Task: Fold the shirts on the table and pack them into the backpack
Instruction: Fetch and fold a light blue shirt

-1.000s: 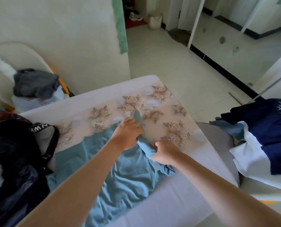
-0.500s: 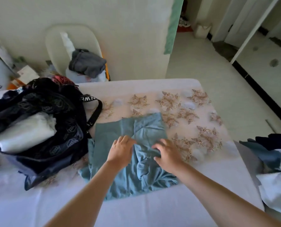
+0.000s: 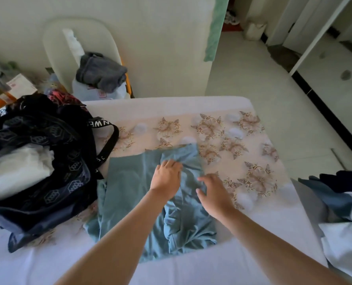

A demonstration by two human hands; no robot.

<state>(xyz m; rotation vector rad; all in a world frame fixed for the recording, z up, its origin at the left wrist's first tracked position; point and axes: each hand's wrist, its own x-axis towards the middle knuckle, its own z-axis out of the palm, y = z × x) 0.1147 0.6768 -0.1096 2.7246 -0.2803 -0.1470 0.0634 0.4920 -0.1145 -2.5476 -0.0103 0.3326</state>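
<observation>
Holding white cloth (image 3: pixel 17 171), black backpack (image 3: pixel 68 161) lies open.

Shirt (image 3: pixel 128 188) under my left hand (image 3: pixel 166 178): matt teal cloth, creased. Backpack (image 3: pixel 54 140): black fabric, faint sheen. Table cover (image 3: pixel 232 128): smooth printed cloth.

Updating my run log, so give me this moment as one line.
step: folding blue shirt | left hand: flat on shirt | right hand: open, at shirt's right edge | backpack: open, left of shirt
</observation>
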